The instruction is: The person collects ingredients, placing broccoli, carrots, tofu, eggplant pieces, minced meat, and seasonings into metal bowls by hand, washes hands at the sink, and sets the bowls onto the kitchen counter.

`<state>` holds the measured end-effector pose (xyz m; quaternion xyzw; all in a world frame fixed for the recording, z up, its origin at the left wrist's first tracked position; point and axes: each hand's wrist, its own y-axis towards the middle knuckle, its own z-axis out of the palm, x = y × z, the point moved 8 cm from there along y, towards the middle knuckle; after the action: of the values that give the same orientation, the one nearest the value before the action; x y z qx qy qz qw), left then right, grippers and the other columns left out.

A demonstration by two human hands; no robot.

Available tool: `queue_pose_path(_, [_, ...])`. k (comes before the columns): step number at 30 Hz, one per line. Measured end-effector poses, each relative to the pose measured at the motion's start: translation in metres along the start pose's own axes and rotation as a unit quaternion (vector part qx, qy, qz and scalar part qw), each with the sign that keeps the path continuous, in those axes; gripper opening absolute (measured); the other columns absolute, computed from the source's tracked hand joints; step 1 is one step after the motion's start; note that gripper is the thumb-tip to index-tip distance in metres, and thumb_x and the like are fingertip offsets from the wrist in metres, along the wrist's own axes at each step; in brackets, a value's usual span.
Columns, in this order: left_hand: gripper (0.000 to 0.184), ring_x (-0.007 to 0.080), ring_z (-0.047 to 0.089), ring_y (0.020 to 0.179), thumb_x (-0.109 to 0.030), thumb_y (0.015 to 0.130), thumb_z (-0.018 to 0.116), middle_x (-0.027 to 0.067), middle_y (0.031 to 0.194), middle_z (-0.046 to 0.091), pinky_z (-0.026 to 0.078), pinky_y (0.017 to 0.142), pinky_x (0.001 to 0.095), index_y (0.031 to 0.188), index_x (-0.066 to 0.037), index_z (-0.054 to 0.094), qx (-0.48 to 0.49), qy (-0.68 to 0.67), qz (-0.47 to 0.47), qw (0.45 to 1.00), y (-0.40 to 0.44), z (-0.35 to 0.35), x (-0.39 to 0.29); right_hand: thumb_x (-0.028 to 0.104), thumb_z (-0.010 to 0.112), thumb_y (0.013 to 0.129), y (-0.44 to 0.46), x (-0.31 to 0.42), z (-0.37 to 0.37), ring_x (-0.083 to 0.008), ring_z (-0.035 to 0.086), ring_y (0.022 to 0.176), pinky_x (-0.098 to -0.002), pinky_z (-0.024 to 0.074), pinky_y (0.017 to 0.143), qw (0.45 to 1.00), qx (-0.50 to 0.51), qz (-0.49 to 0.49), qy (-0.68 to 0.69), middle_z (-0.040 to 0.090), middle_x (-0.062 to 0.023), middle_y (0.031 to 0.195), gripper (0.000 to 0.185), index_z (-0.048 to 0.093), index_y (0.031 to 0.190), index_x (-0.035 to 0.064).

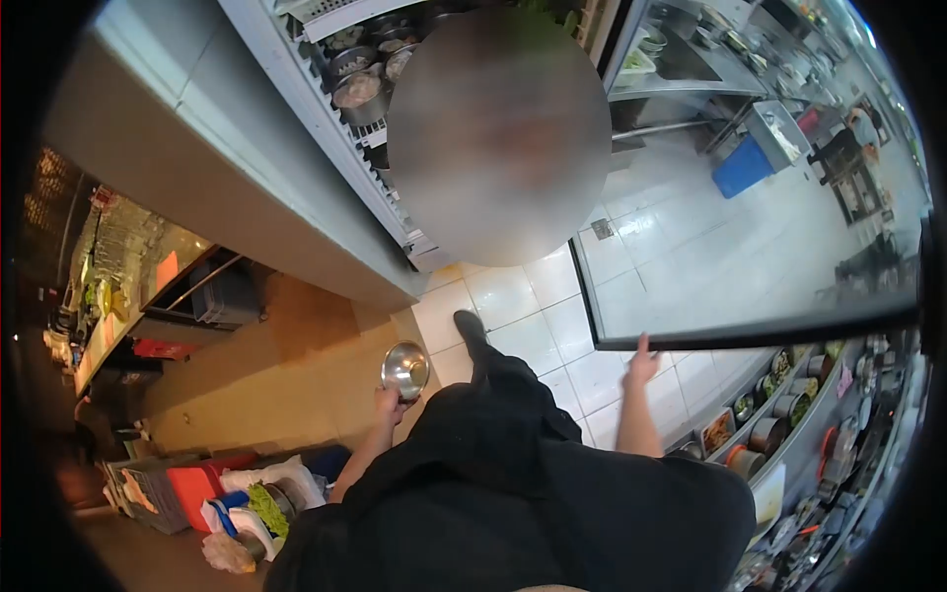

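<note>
My left hand (393, 405) is closed on the rim of a shiny metal bowl (405, 370), which is held out over the floor with its inside showing. My right hand (643, 365) is at the dark lower frame (691, 345) of an open glass door (750, 247), with its fingers apart and one stretched over the frame. Whether it grips the frame does not show clearly. Beyond the bowl and the doorway, a fridge (345, 128) holds metal containers of food (361, 91) on racks.
A round blur hides the top centre. A blue bin (742, 168) shows through the glass. Food pans (767, 434) line the lower right. Crates (148, 498), a red container (197, 493) and leafy greens (266, 508) are at the lower left. A wall edge (247, 187) runs down the left.
</note>
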<state>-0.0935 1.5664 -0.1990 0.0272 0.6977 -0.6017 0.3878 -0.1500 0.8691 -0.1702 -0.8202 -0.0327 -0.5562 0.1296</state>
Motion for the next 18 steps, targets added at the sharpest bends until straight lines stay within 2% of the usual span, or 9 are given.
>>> queue_pose_path(2, [0.041, 0.0444, 0.067, 0.091, 0.010, 0.085, 0.046, 0.0281, 0.114, 0.060, 0.062, 0.071, 0.0542, 0.125, 0.005, 0.046, 0.061, -0.040, -0.041, 0.997, 0.022, 0.018, -0.003, 0.027, 0.076, 0.084, -0.050, -0.050, 0.075, -0.0184, 0.060, 0.106, -0.0379, 0.0521, 0.084, 0.945, 0.105, 0.308, 0.014, 0.065, -0.0138, 0.121, 0.060, 0.055, 0.137, 0.0078])
queue_pose_path(4, [0.041, 0.0438, 0.068, 0.090, 0.009, 0.085, 0.046, 0.0284, 0.115, 0.059, 0.062, 0.070, 0.0534, 0.126, 0.006, 0.048, 0.039, -0.046, -0.054, 0.997, 0.029, 0.049, -0.019, 0.021, 0.066, 0.086, -0.077, 0.031, 0.207, -0.0312, 0.069, 0.088, -0.0435, 0.0552, 0.079, 0.904, 0.343, -0.018, -0.256, 0.072, -0.0191, 0.100, 0.032, 0.070, 0.110, 0.0011])
queue_pose_path(5, [0.040, 0.0426, 0.068, 0.091, 0.008, 0.086, 0.047, 0.0278, 0.115, 0.060, 0.062, 0.070, 0.0521, 0.126, 0.005, 0.048, 0.054, -0.025, -0.057, 0.997, 0.030, 0.070, -0.033, 0.020, 0.065, 0.087, -0.096, 0.101, 0.275, -0.0366, 0.069, 0.085, -0.0455, 0.0551, 0.079, 0.855, 0.353, -0.277, -0.260, 0.071, -0.0216, 0.095, 0.032, 0.067, 0.111, -0.0006])
queue_pose_path(6, [0.040, 0.0413, 0.068, 0.091, 0.006, 0.087, 0.049, 0.0273, 0.116, 0.060, 0.062, 0.071, 0.0507, 0.126, 0.005, 0.048, 0.069, 0.000, -0.064, 0.996, 0.032, 0.090, -0.045, 0.018, 0.064, 0.088, -0.106, 0.155, 0.332, -0.0376, 0.069, 0.088, -0.0461, 0.0548, 0.081, 0.832, 0.347, -0.397, -0.171, 0.071, -0.0227, 0.096, 0.031, 0.067, 0.113, -0.0009])
queue_pose_path(8, [0.040, 0.0395, 0.068, 0.093, 0.005, 0.087, 0.049, 0.0254, 0.117, 0.060, 0.062, 0.068, 0.0499, 0.127, 0.003, 0.048, 0.023, 0.062, -0.057, 0.996, 0.049, 0.135, -0.068, 0.013, 0.064, 0.087, -0.121, 0.267, 0.435, -0.0437, 0.062, 0.107, -0.0467, 0.0506, 0.093, 0.783, 0.406, -0.463, -0.082, 0.066, -0.0266, 0.113, 0.036, 0.062, 0.119, -0.0028])
queue_pose_path(11, [0.043, 0.0341, 0.068, 0.097, 0.001, 0.086, 0.052, 0.0189, 0.123, 0.060, 0.062, 0.068, 0.0462, 0.129, -0.003, 0.050, 0.051, 0.199, 0.012, 0.979, 0.087, 0.220, -0.119, 0.017, 0.067, 0.084, -0.125, 0.365, 0.566, -0.0411, 0.058, 0.117, -0.0476, 0.0490, 0.099, 0.645, 0.476, -0.555, -0.221, 0.061, -0.0254, 0.127, 0.052, 0.055, 0.133, 0.0024])
queue_pose_path(14, [0.047, 0.0326, 0.068, 0.099, -0.001, 0.084, 0.054, 0.0182, 0.121, 0.061, 0.063, 0.067, 0.0407, 0.130, -0.004, 0.049, 0.098, 0.319, 0.146, 0.931, 0.132, 0.305, -0.169, 0.014, 0.063, 0.084, -0.145, 0.374, 0.634, -0.0398, 0.057, 0.121, -0.0466, 0.0481, 0.101, 0.438, 0.594, -0.530, -0.419, 0.059, -0.0245, 0.130, 0.047, 0.059, 0.130, 0.0069])
queue_pose_path(15, [0.048, 0.0327, 0.068, 0.099, -0.001, 0.083, 0.056, 0.0191, 0.118, 0.063, 0.063, 0.067, 0.0386, 0.130, -0.003, 0.049, 0.104, 0.342, 0.182, 0.916, 0.115, 0.345, -0.201, 0.011, 0.058, 0.084, -0.128, 0.306, 0.687, -0.0397, 0.057, 0.122, -0.0483, 0.0484, 0.100, 0.428, 0.535, -0.631, -0.364, 0.059, -0.0235, 0.131, 0.040, 0.063, 0.123, 0.0070])
queue_pose_path(18, [0.046, 0.0345, 0.068, 0.098, -0.003, 0.083, 0.057, 0.0212, 0.114, 0.064, 0.063, 0.060, 0.0385, 0.128, -0.002, 0.048, 0.109, 0.422, 0.353, 0.828, 0.125, 0.413, -0.248, 0.009, 0.056, 0.082, -0.135, 0.301, 0.685, -0.0418, 0.057, 0.122, -0.0496, 0.0461, 0.103, 0.385, 0.545, -0.639, -0.382, 0.059, -0.0248, 0.130, 0.039, 0.064, 0.119, 0.0023])
